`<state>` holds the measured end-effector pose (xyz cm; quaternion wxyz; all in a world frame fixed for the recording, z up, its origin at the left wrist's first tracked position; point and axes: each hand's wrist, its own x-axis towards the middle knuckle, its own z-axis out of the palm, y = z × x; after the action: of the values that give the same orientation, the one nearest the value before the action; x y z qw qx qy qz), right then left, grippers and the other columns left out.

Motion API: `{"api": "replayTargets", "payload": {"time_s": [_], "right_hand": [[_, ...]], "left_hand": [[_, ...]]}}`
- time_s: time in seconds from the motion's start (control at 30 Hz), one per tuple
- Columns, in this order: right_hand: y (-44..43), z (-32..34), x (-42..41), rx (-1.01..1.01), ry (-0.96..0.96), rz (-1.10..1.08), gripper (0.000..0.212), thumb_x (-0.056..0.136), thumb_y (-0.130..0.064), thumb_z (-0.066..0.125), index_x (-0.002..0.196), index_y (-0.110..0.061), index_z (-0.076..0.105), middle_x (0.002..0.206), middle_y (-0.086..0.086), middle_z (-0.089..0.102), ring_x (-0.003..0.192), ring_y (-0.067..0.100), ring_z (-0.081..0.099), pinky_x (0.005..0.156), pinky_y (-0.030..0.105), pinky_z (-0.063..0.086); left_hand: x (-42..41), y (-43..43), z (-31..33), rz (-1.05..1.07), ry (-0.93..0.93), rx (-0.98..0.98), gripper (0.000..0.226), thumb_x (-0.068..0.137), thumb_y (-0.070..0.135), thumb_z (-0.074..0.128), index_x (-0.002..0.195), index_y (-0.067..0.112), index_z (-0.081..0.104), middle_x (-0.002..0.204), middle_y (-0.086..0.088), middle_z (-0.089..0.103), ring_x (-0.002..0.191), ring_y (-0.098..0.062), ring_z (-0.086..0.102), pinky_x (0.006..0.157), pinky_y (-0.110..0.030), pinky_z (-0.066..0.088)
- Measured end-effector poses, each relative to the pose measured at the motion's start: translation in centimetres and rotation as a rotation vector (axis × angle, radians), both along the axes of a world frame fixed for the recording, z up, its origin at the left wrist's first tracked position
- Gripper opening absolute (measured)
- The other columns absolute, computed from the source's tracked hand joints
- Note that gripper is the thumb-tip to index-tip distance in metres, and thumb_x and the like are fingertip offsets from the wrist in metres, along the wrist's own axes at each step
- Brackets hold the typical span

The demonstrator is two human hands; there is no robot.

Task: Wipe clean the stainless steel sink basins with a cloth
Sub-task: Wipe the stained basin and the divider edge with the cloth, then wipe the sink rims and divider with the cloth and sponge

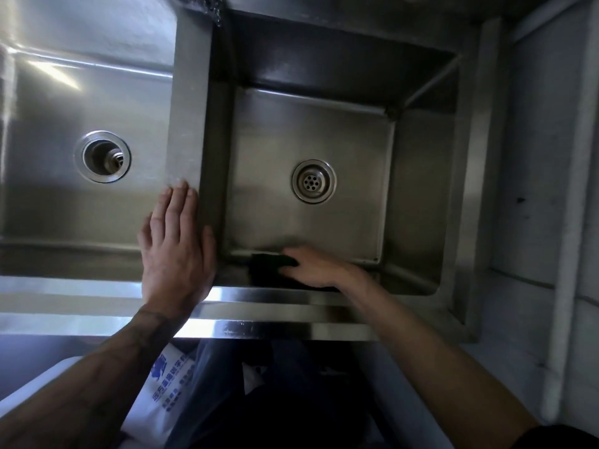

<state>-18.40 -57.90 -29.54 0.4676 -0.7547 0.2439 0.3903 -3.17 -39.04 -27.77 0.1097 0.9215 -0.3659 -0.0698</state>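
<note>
Two stainless steel basins lie side by side below me. The right basin (pixel 418 189) is deep, with a round drain (pixel 313 181) in its floor. My right hand (pixel 316 266) reaches down inside it and presses a dark cloth (pixel 267 268) against the near wall, by the near left corner. The cloth is partly hidden under that hand. My left hand (pixel 176 247) lies flat, fingers straight, on the divider (pixel 189 108) between the basins, close to the front rim. The left basin (pixel 48 102) has an open drain hole (pixel 103 156).
The sink's front rim (pixel 275 319) runs across below my hands. A grey wall and a white pipe (pixel 570 254) stand to the right of the sink. A white bag with blue print (pixel 162 393) sits low at the left, below the rim.
</note>
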Motion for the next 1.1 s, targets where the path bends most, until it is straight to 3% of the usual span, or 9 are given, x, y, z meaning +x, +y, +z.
{"api": "replayTargets", "payload": {"time_s": [0.1,0.2,0.43,0.53,0.63,0.73,0.93,1.03,1.1], "right_hand": [[-3.8,0.1,-4.6,-0.094,0.186,-0.068,0.026,0.099,-0.022,0.058,0.121,-0.011,0.065,0.125,0.012,0.066,0.115,0.029,0.061,0.079,0.026,0.04],[-5.4,0.2,-6.8,-0.162,0.276,-0.205,0.041,0.095,-0.021,0.061,0.135,-0.014,0.059,0.137,0.012,0.061,0.122,0.03,0.058,0.098,0.032,0.048],[-4.2,1.5,-5.9,-0.323,-0.073,-0.92,0.034,0.093,-0.022,0.068,0.127,-0.019,0.063,0.119,0.006,0.07,0.11,0.022,0.064,0.095,0.036,0.052],[-3.9,2.2,-4.3,-0.368,-0.206,-1.107,0.037,0.091,-0.021,0.072,0.126,-0.018,0.064,0.116,0.002,0.07,0.107,0.016,0.063,0.087,0.023,0.048],[-4.0,2.8,-3.7,-0.392,-0.311,-1.246,0.039,0.09,-0.022,0.074,0.127,-0.02,0.064,0.116,-0.003,0.069,0.108,0.01,0.062,0.085,0.016,0.046],[-4.0,3.3,-3.9,-0.53,-0.392,-1.296,0.039,0.088,-0.022,0.075,0.125,-0.021,0.063,0.116,-0.008,0.062,0.109,0.007,0.057,0.087,0.01,0.041],[-4.1,4.4,-6.3,-0.415,-0.454,-1.4,0.036,0.093,-0.019,0.068,0.125,-0.03,0.057,0.12,-0.014,0.059,0.112,0.004,0.058,0.097,0.018,0.046],[-4.7,5.1,-9.3,-0.38,-0.471,-1.445,0.039,0.096,-0.006,0.056,0.128,-0.029,0.055,0.124,-0.008,0.063,0.107,-0.004,0.061,0.093,0.019,0.049],[-5.9,5.6,-11.5,-0.546,-0.506,-1.424,0.037,0.096,-0.006,0.055,0.124,-0.029,0.055,0.118,-0.008,0.063,0.101,0.001,0.063,0.088,0.022,0.053]], "left_hand": [[0.0,0.1,0.1,-0.007,0.01,-0.012,0.064,0.106,0.033,0.041,0.163,0.006,0.033,0.173,-0.01,0.028,0.16,-0.032,0.025,0.119,-0.057,0.031],[0.0,0.1,0.1,-0.022,0.023,-0.018,0.063,0.107,0.034,0.041,0.162,0.005,0.034,0.173,-0.011,0.029,0.159,-0.033,0.026,0.122,-0.058,0.026],[-1.2,-0.9,1.2,-0.077,0.092,-0.125,0.052,0.106,0.029,0.045,0.151,0.004,0.048,0.164,-0.017,0.041,0.155,-0.037,0.033,0.127,-0.057,0.017],[-4.6,-4.8,1.8,-0.209,0.349,-0.206,0.038,0.105,0.023,0.05,0.139,0.007,0.06,0.148,-0.014,0.054,0.136,-0.032,0.051,0.116,-0.05,0.037],[-8.3,-10.3,2.3,-0.023,0.764,-0.319,0.032,0.111,0.025,0.051,0.139,0.012,0.058,0.134,-0.005,0.059,0.11,-0.009,0.062,0.102,-0.04,0.053],[-11.3,-14.6,3.0,0.154,1.006,-0.356,0.042,0.112,0.032,0.048,0.149,0.014,0.05,0.139,0.001,0.056,0.11,0.012,0.058,0.089,-0.006,0.048],[-14.7,-19.9,1.4,0.335,1.373,-0.494,0.05,0.095,0.06,0.058,0.13,0.026,0.067,0.128,0.0,0.074,0.122,-0.016,0.069,0.105,-0.038,0.054],[-14.9,-21.6,-0.8,0.426,1.463,-0.341,0.045,0.098,0.03,0.075,0.135,0.007,0.062,0.126,-0.016,0.074,0.11,-0.026,0.074,0.098,-0.042,0.06],[-15.8,-22.4,-2.3,0.437,1.467,-0.2,0.041,0.1,0.017,0.073,0.135,0.001,0.059,0.122,-0.02,0.073,0.096,-0.025,0.073,0.086,-0.037,0.062]]}}
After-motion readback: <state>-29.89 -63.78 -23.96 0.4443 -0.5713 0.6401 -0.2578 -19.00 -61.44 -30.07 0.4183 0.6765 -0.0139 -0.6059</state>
